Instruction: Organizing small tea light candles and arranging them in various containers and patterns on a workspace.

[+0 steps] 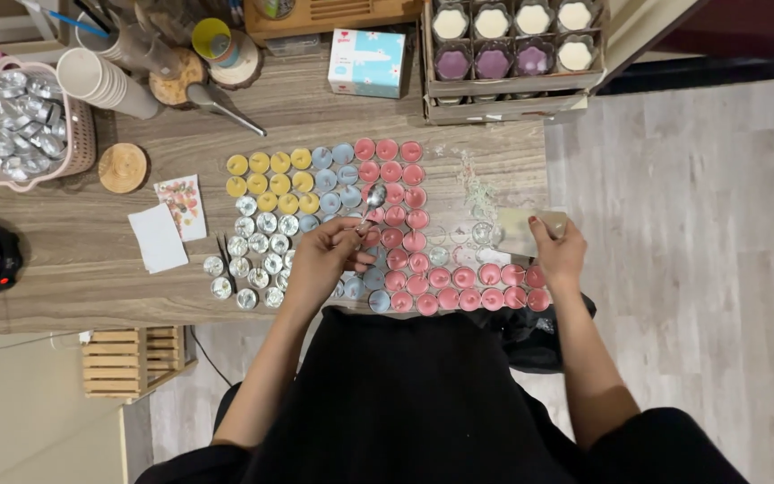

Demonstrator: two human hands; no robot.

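A glossy metal spoon (374, 199) glints above matt pink wax tealights (416, 260), with shiny bare foil cups (257, 246) at nine o'clock on the grained, matt wooden tabletop (64, 260), and at ten o'clock a pink plastic basket (82, 134) beside rough wood slices (123, 168).

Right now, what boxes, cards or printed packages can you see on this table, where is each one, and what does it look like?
Small carton: back of the table, centre; boxy, light blue and white with pink marks.
Cardboard tray: back right; brown, holding white and purple candles.
Printed card: left of the tealights; rectangular, floral picture.
Plain white card: beside it, blank.
Clear packet: in the right hand.
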